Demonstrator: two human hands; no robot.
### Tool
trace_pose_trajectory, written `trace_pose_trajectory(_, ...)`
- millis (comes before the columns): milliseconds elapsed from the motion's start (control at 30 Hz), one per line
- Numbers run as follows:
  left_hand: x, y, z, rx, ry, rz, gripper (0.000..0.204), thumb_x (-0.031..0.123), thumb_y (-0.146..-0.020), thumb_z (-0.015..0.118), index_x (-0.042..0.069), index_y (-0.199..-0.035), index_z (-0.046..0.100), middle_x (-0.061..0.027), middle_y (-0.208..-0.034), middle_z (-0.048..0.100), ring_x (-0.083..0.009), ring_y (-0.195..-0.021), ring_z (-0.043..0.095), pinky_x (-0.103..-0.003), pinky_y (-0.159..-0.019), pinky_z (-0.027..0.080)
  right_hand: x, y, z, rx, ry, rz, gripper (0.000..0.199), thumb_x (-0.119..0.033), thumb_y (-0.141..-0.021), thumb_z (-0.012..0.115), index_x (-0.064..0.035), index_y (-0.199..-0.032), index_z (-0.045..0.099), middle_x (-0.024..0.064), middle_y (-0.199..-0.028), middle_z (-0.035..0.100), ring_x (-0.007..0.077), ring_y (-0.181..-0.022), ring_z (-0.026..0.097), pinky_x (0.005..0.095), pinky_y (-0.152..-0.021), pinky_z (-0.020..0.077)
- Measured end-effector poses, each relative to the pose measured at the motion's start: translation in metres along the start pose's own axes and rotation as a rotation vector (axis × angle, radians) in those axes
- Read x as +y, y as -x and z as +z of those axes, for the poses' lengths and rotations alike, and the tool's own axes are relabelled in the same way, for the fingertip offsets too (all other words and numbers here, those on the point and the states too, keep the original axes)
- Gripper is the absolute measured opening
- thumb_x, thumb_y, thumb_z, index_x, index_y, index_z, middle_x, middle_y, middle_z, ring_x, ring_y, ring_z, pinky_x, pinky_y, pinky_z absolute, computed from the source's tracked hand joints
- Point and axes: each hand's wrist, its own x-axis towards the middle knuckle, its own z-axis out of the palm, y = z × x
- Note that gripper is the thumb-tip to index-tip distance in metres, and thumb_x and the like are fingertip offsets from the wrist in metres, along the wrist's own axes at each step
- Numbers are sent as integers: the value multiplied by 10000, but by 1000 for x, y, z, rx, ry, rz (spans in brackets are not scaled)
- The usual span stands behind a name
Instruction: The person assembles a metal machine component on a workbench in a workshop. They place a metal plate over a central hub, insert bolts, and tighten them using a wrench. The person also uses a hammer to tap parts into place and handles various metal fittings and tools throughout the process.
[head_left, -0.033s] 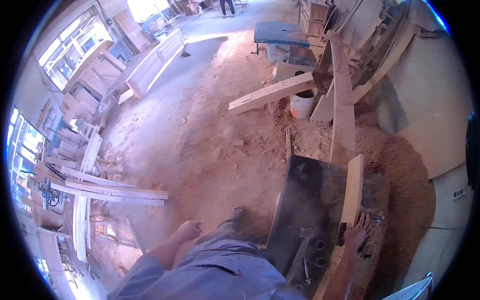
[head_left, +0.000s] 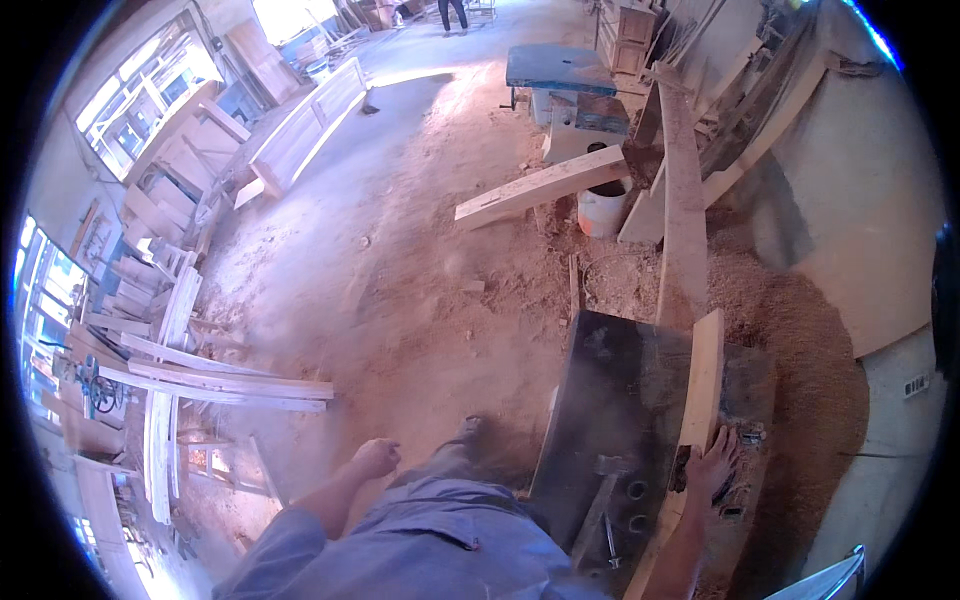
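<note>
The wooden board (head_left: 703,380) lies flat on the dark machine tabletop (head_left: 620,400), directly ahead of the right hand (head_left: 712,466). Its long axis runs away from the person, near end at the right hand's fingertips, far end pointing forward toward the long plank (head_left: 683,210) that continues beyond the tabletop in nearly the same line. The right hand is by far the nearer: it rests with fingers spread on the board's near end, pressing rather than clamped around it. The left hand (head_left: 376,458) is well apart, off to the left of the machine, loosely curled and holding nothing, hanging over the sawdust-covered floor (head_left: 400,280). The hands are therefore wide apart, with the person's trouser leg (head_left: 440,530) between them. Farther forward of the right hand a white bucket (head_left: 603,210) stands beside a slanted beam (head_left: 545,186). Out to the left of the left hand lies a stack of pale boards (head_left: 215,380).
</note>
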Motion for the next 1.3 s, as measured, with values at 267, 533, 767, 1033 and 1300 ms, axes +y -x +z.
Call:
trace_pose_trajectory(267, -134, -35, 23, 51, -573, 588, 378, 321, -926, 602, 74, -1183, 731, -201, -1175, 715, -366, -1109, 682, -447, -964, 541, -28, 1, 9, -64, -91, 46, 727, -221, -800, 757, -73, -1458, 485, 184, -1531, 445, 461, -1416, 388, 624, -1190, 269)
trace_pose_trajectory(533, -114, -3, 26, -49, -367, 160, 253, 250, -849, 639, 58, -965, 756, -186, -1005, 742, -401, -1001, 691, -490, -865, 545, 11, 12, 32, 40, -92, 27, 721, -161, -842, 733, -82, -1496, 440, 185, -1550, 411, 453, -1374, 445, 593, -1110, 370)
trace_pose_trajectory(767, -199, 29, 128, 6, -180, 7, 177, 180, -837, 614, 105, -878, 768, -133, -920, 748, -309, -884, 716, -448, -756, 556, 21, 10, 34, 100, -242, 2, 472, -180, -917, 646, -54, -1367, 588, 156, -1492, 494, 384, -1327, 523, 486, -1020, 486)
trace_pose_trajectory(1033, -178, 56, 108, 85, -385, 127, 152, 165, -837, 621, 97, -869, 753, -149, -888, 727, -333, -920, 696, -443, -785, 559, 89, -59, 87, 137, -228, 377, 372, -289, -947, 595, -30, -1193, 703, 224, -1199, 655, 404, -1165, 626, 493, -960, 504)
trace_pose_trajectory(1300, -129, 27, 101, 111, 202, 10, 441, 277, -892, 632, 33, -1253, 702, -212, -1167, 718, -370, -1037, 706, -431, -925, 558, 114, -106, 119, 64, -313, 505, 499, -425, -930, 547, 17, -1073, 728, 272, -1043, 712, 453, -1043, 664, 557, -900, 491)
